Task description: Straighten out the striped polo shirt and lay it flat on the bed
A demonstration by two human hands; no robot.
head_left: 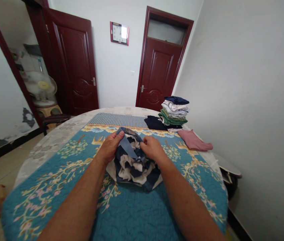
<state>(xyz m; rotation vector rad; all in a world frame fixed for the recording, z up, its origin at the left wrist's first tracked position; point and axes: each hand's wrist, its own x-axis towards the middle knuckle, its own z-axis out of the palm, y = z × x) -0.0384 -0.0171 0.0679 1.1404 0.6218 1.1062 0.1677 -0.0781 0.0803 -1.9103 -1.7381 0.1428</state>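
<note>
A collared shirt (132,169), patterned in dark blue and white with a plain blue-grey collar, lies bunched up in the middle of the quilted cover. My left hand (111,146) grips the left side of its collar, thumb on top. On the other side, my right hand (152,147) pinches the collar's right edge between thumb and fingers. The collar is raised and a label shows inside its back. Loose folds of the body spread below both hands onto the cover. Some of my fingers are hidden behind the cloth.
A teal floral quilted cover (81,187) lies over the round table. At the back right stand a stack of folded clothes (174,112) and a dark folded garment (155,123). A pink cloth (194,140) lies at the right edge, near the wall. A chair (56,118) stands at the left.
</note>
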